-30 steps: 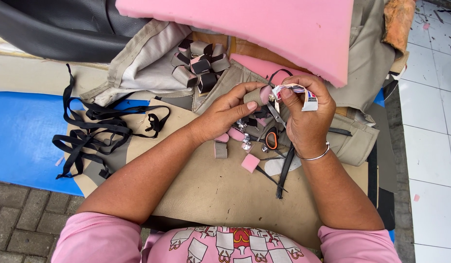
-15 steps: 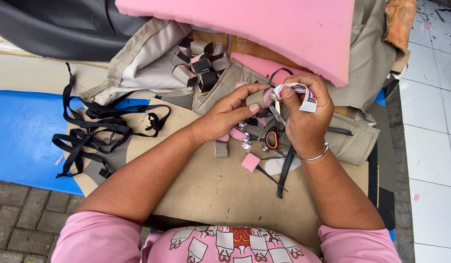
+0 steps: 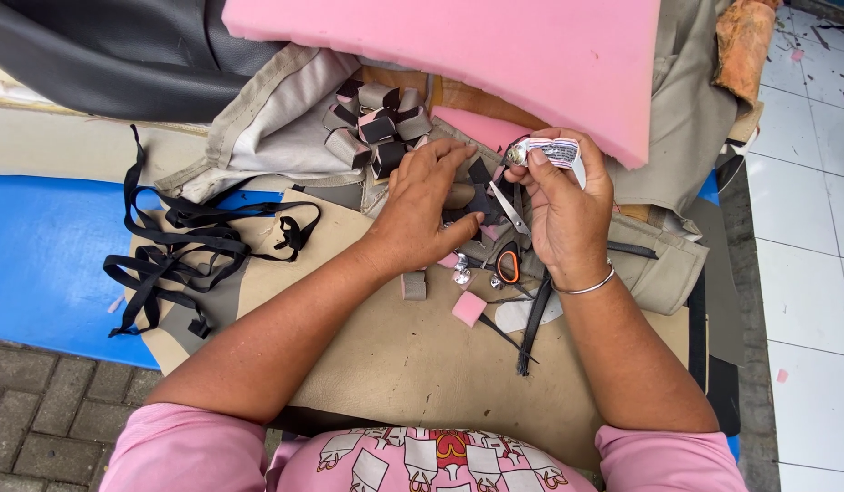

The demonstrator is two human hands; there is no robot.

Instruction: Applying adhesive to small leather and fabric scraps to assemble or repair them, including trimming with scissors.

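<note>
Fingers [image 3: 542, 157] hemmed by pink foam [image 3: 495, 55], scissors [image 3: 506, 260].

Open room is found on the tan sheet [image 3: 395, 364] between the forearms, broken only by a pink foam scrap [image 3: 468, 308] and a small folded tab [image 3: 413, 285]. The far side is blocked by the pink foam slab [image 3: 458, 55] and a pile of folded tabs [image 3: 376, 128]. The left approach is fouled by tangled black straps [image 3: 194, 251]. Scissors [image 3: 506, 260] lie just beside the left hand [image 3: 427, 210] and right hand [image 3: 563, 205].
</note>
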